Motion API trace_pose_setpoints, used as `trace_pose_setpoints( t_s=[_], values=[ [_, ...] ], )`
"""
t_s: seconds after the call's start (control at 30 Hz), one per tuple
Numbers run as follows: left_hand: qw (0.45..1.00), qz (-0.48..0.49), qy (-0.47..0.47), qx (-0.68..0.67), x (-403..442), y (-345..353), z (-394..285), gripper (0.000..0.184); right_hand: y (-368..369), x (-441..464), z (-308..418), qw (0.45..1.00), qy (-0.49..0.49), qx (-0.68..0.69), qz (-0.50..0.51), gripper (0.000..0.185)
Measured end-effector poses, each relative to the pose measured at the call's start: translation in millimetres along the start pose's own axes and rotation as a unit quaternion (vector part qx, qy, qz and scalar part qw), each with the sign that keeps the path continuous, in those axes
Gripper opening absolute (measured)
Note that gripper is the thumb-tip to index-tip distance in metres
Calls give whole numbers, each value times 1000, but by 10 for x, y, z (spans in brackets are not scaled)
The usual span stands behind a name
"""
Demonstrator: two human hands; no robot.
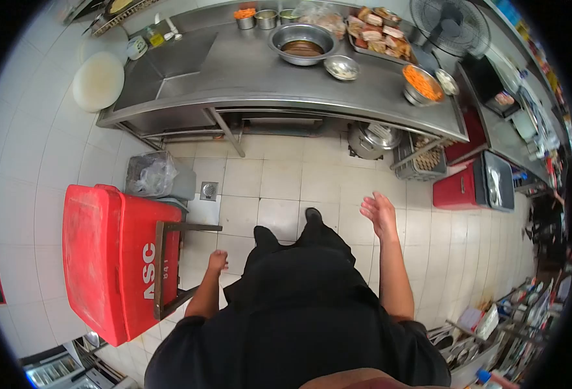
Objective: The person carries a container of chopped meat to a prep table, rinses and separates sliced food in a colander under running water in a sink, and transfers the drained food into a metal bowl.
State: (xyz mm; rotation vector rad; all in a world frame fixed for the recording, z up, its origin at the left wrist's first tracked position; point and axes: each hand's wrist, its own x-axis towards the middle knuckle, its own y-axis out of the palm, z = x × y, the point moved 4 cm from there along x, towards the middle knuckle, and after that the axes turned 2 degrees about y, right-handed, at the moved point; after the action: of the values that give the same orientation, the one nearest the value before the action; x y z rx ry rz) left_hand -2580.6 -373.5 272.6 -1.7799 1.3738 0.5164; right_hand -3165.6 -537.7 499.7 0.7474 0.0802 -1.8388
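Both hands hang in the air over the tiled floor, away from the steel counter [247,78]. My left hand [218,260] is beside a metal frame [161,259] and the red cooler box [107,259]; its fingers are curled in, and whether they hold anything is too small to tell. My right hand [379,212] is below the counter's right part, fingers apart and holding nothing. On the counter stand a large metal bowl of brown liquid [303,44], a small bowl [342,67], a bowl of orange strips [422,85] and a tray of meat [380,34].
A grey bin with plastic bags [153,176] is at the left. Under the counter are a lidded pot [374,139] and a crate [423,160]. A red bin [454,188] stands at the right. A fan [450,24] and shelves border the room.
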Motion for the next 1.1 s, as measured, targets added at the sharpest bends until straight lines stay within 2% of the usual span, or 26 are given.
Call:
trace_pose_setpoints(
  t_s=[0.17, 0.23, 0.27, 0.37, 0.47, 0.57, 0.67, 0.77, 0.87, 0.97, 1.1],
  values=[
    [990, -59, -106, -78, -549, 26, 541, 17, 1236, 1510, 574, 993, 29, 9, 110, 58],
    [995, -37, -89, -39, -940, 123, 208, 16, 1831, 2046, 873, 982, 31, 39, 185, 73],
    [991, -67, -78, -82, -997, 205, 201, 16, 2097, 2344, 983, 978, 47, 65, 194, 77],
    [954, -48, -41, -293, -803, 340, 531, 17, 2827, 3168, 1304, 975, 77, 107, 179, 86],
    [959, -206, -17, -196, -1446, 613, -672, 16, 3320, 3827, 1535, 972, 139, 150, 112, 84],
    [915, -254, 3, -314, -1594, 929, -617, 15, 3571, 4382, 1565, 976, 128, 112, 138, 67],
    [928, -288, -18, -235, -1591, 1445, 222, 17, 3754, 4948, 1409, 979, 79, 151, 116, 44],
    [946, -269, -57, -169, -1658, 1881, 601, 19, 3818, 4816, 1402, 986, 69, 142, 47, 33],
    [955, -243, -89, -144, -1870, 2196, 787, 21, 3876, 4495, 1353, 986, 57, 114, 110, 29],
    [955, -241, -95, -144, -2078, 2430, 961, 22, 3838, 4489, 1080, 984, 96, 49, 143, 23],
    [948, -256, -92, -163, -2281, 2645, 1171, 24, 3920, 3688, 1038, 964, 120, 20, 236, 18]
  ],
)
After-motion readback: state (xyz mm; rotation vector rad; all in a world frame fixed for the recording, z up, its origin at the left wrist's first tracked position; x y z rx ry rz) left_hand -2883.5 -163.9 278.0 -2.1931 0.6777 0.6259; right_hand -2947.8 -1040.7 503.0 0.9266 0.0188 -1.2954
